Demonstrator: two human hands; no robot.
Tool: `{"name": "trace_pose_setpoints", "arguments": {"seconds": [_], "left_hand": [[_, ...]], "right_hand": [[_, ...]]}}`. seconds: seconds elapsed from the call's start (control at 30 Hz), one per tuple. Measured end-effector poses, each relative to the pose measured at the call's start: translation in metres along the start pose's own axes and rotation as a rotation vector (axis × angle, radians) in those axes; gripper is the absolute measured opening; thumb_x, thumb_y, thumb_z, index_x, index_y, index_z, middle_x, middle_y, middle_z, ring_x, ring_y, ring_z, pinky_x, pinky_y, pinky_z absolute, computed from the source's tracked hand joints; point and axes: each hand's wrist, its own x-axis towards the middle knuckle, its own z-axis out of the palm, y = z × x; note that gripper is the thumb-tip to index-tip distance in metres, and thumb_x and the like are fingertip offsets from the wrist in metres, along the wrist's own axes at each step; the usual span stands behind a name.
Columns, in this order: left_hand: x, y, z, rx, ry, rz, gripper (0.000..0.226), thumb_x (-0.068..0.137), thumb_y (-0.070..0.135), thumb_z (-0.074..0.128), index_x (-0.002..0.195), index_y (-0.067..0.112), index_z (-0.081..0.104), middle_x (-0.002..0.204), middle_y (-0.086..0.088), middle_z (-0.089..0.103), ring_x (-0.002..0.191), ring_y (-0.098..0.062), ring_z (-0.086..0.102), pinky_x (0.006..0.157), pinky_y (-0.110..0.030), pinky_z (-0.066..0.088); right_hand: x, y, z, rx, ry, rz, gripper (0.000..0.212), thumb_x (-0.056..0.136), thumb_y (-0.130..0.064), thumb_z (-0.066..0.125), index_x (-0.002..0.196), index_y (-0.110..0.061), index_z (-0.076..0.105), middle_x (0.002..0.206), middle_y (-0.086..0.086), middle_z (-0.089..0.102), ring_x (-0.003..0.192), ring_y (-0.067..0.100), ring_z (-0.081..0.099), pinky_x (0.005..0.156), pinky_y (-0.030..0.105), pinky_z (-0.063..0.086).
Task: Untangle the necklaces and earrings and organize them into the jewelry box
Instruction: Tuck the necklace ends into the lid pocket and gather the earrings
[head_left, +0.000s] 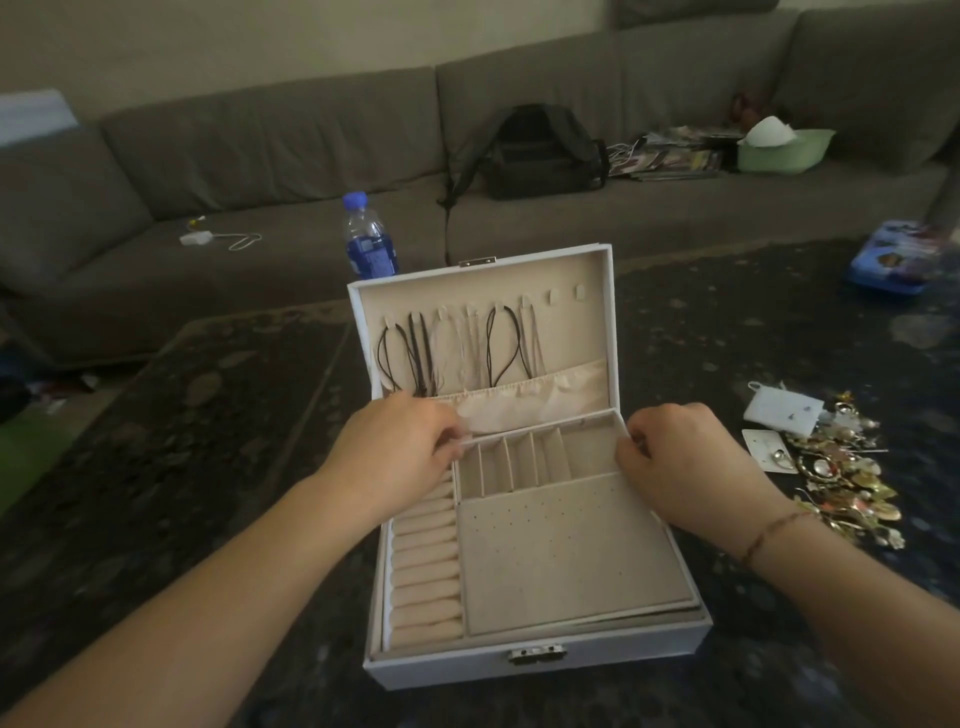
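A white jewelry box (540, 660) stands open in front of me on the dark table. Several necklaces (457, 348) hang from hooks inside its upright lid, their ends tucked into a beige pocket. The beige inner tray (566, 556) has ring rolls on the left, small compartments at the back and a perforated earring panel. My left hand (400, 452) pinches the tray's back left corner. My right hand (680, 457) grips the tray's back right corner. A pile of gold earrings (841, 478) lies on the table to the right of the box, beside white earring cards (779, 413).
A blue-capped water bottle (369, 239) stands behind the box lid. A blue tin (893, 260) sits at the table's far right. Beyond the table runs a grey sofa with a black backpack (540, 153), magazines and a green basin (779, 148).
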Motion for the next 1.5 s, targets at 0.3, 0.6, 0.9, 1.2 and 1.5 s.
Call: {"name": "trace_pose_setpoints", "arguments": {"seconds": [0.3,0.6,0.9,1.2,1.5], "left_hand": [[0.006,-0.007,0.000,-0.114,-0.109,0.016,0.037,0.094,0.005,0.059,0.116,0.032,0.073,0.111,0.008,0.073,0.099,-0.009,0.067,0.093,-0.033,0.055],[0.037,0.001,-0.017,0.269,-0.428,0.268,0.071,0.093,0.001,0.054,0.145,0.048,0.040,0.123,0.008,0.059,0.107,-0.017,0.060,0.087,-0.026,0.049],[0.044,-0.019,-0.012,0.193,-0.423,0.266,0.038,0.090,0.007,0.058,0.111,0.037,0.070,0.095,0.012,0.067,0.084,-0.010,0.064,0.078,-0.034,0.058],[0.038,-0.029,-0.015,0.202,-0.405,0.258,0.040,0.092,0.010,0.061,0.120,0.039,0.065,0.094,0.012,0.064,0.081,-0.009,0.064,0.078,-0.032,0.058],[0.049,-0.027,-0.031,0.136,-0.511,0.305,0.033,0.094,0.012,0.060,0.114,0.037,0.071,0.095,0.018,0.070,0.082,-0.002,0.065,0.082,-0.024,0.056]], "right_hand": [[0.000,-0.001,0.001,-0.008,0.027,-0.002,0.031,0.095,-0.021,0.051,0.066,-0.012,0.055,0.067,0.005,0.058,0.057,0.017,0.055,0.052,0.024,0.047],[-0.001,-0.001,-0.001,-0.023,0.008,-0.003,0.029,0.096,-0.022,0.050,0.070,-0.011,0.058,0.069,0.005,0.060,0.060,0.018,0.059,0.051,0.021,0.046],[0.003,0.000,0.000,0.002,-0.017,0.010,0.030,0.097,-0.022,0.049,0.070,-0.013,0.058,0.069,0.005,0.060,0.057,0.013,0.053,0.049,0.018,0.039],[0.006,-0.005,-0.007,-0.057,0.058,-0.049,0.037,0.095,-0.018,0.049,0.058,-0.015,0.045,0.058,0.001,0.049,0.050,0.012,0.043,0.047,0.019,0.029],[-0.005,-0.009,-0.005,-0.068,0.121,-0.087,0.032,0.097,-0.023,0.047,0.066,-0.015,0.050,0.063,0.003,0.055,0.055,0.017,0.053,0.051,0.026,0.045]]}}
